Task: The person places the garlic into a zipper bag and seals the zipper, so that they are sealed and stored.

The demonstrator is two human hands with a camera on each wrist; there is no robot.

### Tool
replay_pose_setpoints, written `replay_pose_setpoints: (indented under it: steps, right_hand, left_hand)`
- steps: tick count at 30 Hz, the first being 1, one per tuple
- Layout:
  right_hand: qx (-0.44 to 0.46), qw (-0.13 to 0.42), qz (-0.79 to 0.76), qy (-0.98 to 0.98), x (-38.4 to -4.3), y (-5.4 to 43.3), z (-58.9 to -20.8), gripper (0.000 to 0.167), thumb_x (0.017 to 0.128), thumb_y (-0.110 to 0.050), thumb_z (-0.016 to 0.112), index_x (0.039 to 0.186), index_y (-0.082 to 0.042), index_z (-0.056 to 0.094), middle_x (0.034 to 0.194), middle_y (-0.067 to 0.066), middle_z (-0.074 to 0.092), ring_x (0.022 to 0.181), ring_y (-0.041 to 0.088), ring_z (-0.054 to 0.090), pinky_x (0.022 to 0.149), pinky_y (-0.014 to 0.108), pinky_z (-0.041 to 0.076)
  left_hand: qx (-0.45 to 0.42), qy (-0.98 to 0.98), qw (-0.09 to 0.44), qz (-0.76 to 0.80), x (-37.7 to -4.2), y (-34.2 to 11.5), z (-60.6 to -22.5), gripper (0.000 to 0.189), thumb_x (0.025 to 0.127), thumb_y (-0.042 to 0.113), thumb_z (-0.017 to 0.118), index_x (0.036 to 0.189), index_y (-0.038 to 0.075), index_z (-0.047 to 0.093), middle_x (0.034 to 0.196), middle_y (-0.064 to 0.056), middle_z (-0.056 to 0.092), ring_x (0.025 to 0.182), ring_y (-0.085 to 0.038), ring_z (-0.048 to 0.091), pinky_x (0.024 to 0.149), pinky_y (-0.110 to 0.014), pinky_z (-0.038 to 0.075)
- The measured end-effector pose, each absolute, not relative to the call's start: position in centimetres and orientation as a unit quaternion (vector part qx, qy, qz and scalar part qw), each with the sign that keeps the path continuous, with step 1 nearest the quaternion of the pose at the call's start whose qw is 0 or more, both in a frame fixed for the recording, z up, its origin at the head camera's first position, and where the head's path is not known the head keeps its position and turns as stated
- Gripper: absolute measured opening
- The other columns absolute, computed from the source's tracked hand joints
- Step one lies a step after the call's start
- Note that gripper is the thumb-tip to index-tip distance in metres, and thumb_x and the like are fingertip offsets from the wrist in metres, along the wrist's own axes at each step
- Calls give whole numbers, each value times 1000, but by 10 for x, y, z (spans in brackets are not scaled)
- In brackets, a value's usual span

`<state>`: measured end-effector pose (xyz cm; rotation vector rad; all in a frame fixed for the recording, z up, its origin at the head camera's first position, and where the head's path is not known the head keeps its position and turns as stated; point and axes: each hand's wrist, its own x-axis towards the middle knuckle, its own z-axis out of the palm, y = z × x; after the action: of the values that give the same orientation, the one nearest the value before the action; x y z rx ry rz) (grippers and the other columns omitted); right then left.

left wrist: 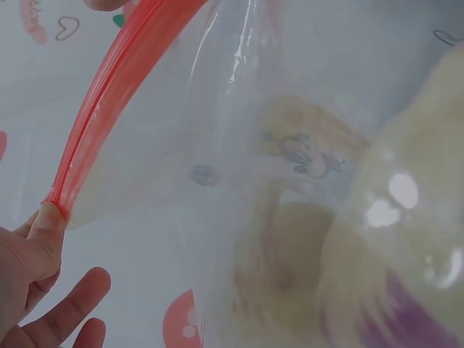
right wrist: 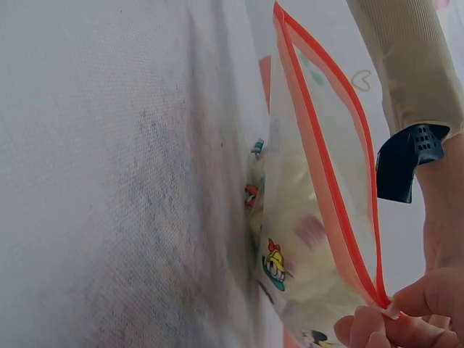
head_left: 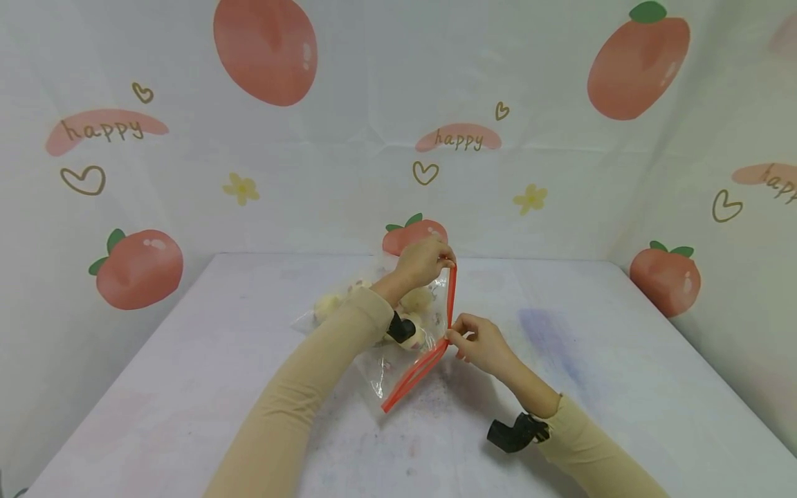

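Note:
A clear plastic zip bag point(head_left: 373, 370) with a red zip strip point(head_left: 452, 297) and cartoon prints lies across the middle of the table. Several pale yellow rounded things point(head_left: 416, 299) are inside, seen through the film; one has a purple patch. My left hand point(head_left: 425, 261) pinches the strip's far end between thumb and fingers. About midway along the strip, my right hand point(head_left: 482, 340) pinches the small white slider point(right wrist: 392, 312). From the slider to the near end, the two red edges stand apart; on the far side they run together as one band.
The white table point(head_left: 205, 415) carries faint purple-blue smudges at the right. Behind it hangs a white cloth point(head_left: 349, 173) printed with fruit and hearts. Black wrist mounts point(head_left: 517, 434) sit on both forearms, and the left sleeve point(head_left: 311, 380) crosses over part of the bag.

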<state>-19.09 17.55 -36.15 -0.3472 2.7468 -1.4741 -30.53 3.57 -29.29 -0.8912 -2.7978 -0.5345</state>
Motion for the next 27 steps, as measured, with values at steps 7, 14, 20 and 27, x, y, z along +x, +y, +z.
replay_pose_setpoints:
  steps: [7,14,20,27]
  right_hand:
    - [-117,4,-470,875,-190,175,-364,12,89,-10,58,80,-2,59,85,16,68,57,25,62,49,25,47]
    - [-119,17,-473,873,-189,172,-367,12,89,-10,59,80,-2,60,84,16,68,54,15,57,49,24,46]
    - [-123,26,-471,873,-187,170,-369,13,88,-11,60,80,-1,59,83,15,67,55,14,56,51,24,47]
    - [-154,28,-482,862,-183,168,-370,13,87,-8,60,79,2,58,83,20,67,56,9,55,50,21,46]
  left_hand:
    - [-299,-931,90,-188,-307,37,-294,16,90,30,59,97,22,72,101,1,60,89,-13,61,71,-30,49]
    - [-296,-930,105,-192,-309,36,-295,15,90,28,60,96,21,72,99,1,60,87,-13,61,68,-28,49]
    - [-292,-931,98,-198,-309,33,-294,17,91,29,58,99,21,71,106,1,62,93,-15,62,68,-27,49]
    - [-277,-934,90,-205,-309,32,-293,19,92,29,56,99,21,71,108,0,58,88,-15,61,66,-24,46]
